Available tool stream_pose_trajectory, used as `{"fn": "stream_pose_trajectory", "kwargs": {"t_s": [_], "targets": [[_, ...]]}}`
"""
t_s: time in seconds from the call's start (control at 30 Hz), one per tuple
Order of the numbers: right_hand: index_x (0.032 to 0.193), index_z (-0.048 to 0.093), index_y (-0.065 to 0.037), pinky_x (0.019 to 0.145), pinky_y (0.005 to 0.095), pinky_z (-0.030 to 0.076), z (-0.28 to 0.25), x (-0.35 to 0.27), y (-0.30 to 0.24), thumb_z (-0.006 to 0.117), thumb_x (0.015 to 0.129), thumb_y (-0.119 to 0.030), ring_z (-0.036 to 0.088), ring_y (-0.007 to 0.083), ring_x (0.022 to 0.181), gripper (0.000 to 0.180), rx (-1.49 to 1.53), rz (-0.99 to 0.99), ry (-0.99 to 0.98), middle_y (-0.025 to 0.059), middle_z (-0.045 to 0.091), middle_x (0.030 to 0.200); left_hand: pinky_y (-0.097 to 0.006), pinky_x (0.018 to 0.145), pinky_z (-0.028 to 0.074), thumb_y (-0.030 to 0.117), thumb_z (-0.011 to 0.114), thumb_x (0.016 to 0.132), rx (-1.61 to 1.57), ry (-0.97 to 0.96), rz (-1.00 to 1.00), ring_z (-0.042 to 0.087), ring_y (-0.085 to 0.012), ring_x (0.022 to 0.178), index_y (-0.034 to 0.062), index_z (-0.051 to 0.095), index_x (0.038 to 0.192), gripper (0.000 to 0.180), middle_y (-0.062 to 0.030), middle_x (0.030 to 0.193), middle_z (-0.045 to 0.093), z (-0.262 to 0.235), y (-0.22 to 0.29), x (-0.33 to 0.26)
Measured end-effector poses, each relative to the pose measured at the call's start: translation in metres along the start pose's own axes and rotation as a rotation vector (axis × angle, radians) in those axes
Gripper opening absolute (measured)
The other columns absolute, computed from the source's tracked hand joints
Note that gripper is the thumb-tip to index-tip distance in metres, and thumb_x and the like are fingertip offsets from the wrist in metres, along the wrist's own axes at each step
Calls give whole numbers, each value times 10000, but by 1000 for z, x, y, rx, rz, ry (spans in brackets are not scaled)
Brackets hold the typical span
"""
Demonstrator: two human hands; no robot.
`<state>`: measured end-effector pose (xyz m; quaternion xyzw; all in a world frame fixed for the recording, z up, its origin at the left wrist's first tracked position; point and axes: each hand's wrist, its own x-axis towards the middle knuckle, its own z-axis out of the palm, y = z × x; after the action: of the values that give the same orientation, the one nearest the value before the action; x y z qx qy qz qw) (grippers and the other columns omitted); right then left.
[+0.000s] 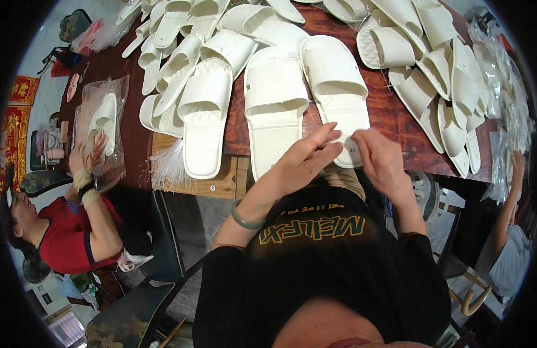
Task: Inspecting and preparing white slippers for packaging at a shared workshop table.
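Two white slippers lie side by side in front of me: the right slipper (337, 66) and the left slipper (274, 78), soles down, heels toward me. My left hand (306, 155), a bracelet on its wrist, is over the heel end between them, thumb and fingers stretched out. Curled at the right edge of the right slipper's heel is my right hand (381, 159), fingertips pinched together; whatever they hold is hidden or too small to name. Thin clear threads show near the slippers' straps. Another white slipper (204, 151) sits just left of the pair.
White slippers are heaped at the back left (181, 55) and on the right (439, 87) of the reddish wooden table (390, 130). A bundle of clear plastic strands (178, 167) hangs at the near edge. Co-workers sit on both sides, one touching a bagged slipper (107, 119).
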<state>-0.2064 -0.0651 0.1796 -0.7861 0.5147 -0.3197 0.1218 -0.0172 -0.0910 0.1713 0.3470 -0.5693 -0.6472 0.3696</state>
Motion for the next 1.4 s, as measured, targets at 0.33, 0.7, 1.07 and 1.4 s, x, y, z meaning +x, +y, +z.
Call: {"fn": "stream_pose_trajectory", "kwargs": {"t_s": [0.33, 0.7, 1.07, 1.4], "targets": [[867, 604, 6, 490, 284, 391, -15, -49, -2, 589, 804, 3, 504, 223, 524, 65, 336, 118, -17, 113, 525, 643, -182, 470, 256, 232, 392, 975, -555, 111, -117, 329, -46, 532, -33, 508, 1093, 312, -30, 686, 512, -40, -3, -1], [886, 619, 4, 580, 299, 391, -28, -51, -1, 607, 745, 50, 502, 224, 667, 148, 112, 82, -44, 91, 506, 732, -172, 500, 290, 262, 371, 979, -465, 152, -140, 386, -32, 575, -37, 496, 1153, 367, -39, 757, 560, -53, -8, -21], [871, 651, -34, 568, 329, 372, -55, -36, -12, 670, 644, 24, 465, 236, 659, 235, -88, -83, -38, 80, 528, 758, -181, 490, 335, 285, 342, 982, -584, 127, -139, 470, -72, 567, -51, 494, 1161, 410, -75, 746, 582, -57, -8, -29], [852, 649, -8, 525, 324, 382, -60, -24, -37, 675, 642, 38, 515, 230, 577, 216, 146, -129, -69, 77, 543, 656, -199, 435, 437, 322, 269, 980, -864, -218, -651, 648, -282, 869, -83, 474, 1184, 497, -222, 1061, 608, -75, -5, -30]]}}
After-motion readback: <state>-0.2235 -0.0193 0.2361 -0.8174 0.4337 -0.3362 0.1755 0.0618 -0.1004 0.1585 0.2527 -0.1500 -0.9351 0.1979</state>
